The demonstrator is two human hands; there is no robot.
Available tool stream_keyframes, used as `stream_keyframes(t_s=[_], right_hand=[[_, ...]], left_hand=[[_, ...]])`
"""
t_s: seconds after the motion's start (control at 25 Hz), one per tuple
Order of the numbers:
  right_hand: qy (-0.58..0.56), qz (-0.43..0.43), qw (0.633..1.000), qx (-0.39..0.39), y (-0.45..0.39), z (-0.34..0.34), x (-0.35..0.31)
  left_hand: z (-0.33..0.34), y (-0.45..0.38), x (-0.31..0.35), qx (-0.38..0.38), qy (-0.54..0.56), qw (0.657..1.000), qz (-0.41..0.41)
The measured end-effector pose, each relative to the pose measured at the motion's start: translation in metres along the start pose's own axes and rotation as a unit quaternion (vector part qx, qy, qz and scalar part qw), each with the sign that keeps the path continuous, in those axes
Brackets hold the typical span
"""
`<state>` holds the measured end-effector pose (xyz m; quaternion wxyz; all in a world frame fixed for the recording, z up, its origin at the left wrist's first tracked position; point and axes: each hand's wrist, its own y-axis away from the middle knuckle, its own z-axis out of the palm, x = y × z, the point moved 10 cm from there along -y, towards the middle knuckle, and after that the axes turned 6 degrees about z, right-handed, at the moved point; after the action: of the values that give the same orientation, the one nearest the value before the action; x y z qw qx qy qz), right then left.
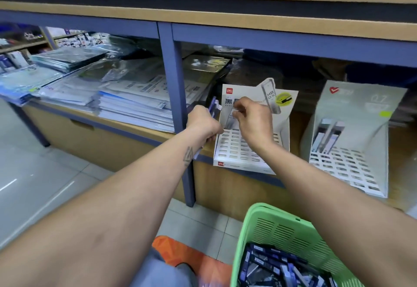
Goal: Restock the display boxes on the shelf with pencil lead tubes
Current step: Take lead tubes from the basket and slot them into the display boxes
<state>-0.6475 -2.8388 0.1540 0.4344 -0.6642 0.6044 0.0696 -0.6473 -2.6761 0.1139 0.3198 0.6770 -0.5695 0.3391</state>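
Note:
A white display box (242,151) with a grid of slots stands on the shelf edge, its printed backboard reading HB 0.5. My left hand (203,123) grips a bundle of blue and white lead tubes (213,106) just left of the box. My right hand (252,117) pinches a single grey tube (230,123), held upright over the back rows of the box. A second display box (352,151) to the right holds a few tubes (327,135) at its back. A green basket (282,230) at lower right is full of lead tubes (277,268).
A blue upright post (176,97) divides the shelf just left of my left hand. Stacks of plastic-wrapped paper and folders (126,97) fill the left bay. A wooden shelf board (203,16) hangs overhead. The floor is tiled, with something orange (191,257) below.

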Motion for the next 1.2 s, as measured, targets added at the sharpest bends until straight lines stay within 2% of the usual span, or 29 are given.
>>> stream_keyframes(t_s=[0.44, 0.64, 0.84, 0.96, 1.04, 1.12, 1.2], right_hand=[[0.054, -0.008, 0.997, -0.054, -0.028, 0.016, -0.006], [0.167, -0.043, 0.983, -0.068, -0.017, 0.027, -0.005], [0.158, -0.032, 0.981, -0.106, -0.009, 0.019, -0.006], [0.044, -0.006, 0.996, -0.079, -0.002, -0.011, -0.008], [-0.104, 0.080, 0.985, -0.111, 0.005, -0.028, 0.005], [-0.259, 0.168, 0.938, -0.159, 0.019, -0.044, 0.018], [-0.380, 0.226, 0.878, -0.182, 0.031, -0.064, 0.032]], left_hand=[[0.011, -0.009, -0.015, -0.008, -0.020, 0.999, -0.025], [0.012, -0.011, -0.013, -0.006, -0.023, 1.000, -0.019], [0.004, -0.005, -0.008, -0.019, -0.037, 0.999, -0.015], [-0.004, 0.003, 0.020, -0.027, 0.016, 0.999, 0.024], [0.016, 0.022, 0.042, -0.109, 0.108, 0.987, 0.038], [0.048, 0.048, 0.063, -0.218, 0.173, 0.960, 0.040], [0.075, 0.069, 0.079, -0.295, 0.176, 0.938, 0.049]])
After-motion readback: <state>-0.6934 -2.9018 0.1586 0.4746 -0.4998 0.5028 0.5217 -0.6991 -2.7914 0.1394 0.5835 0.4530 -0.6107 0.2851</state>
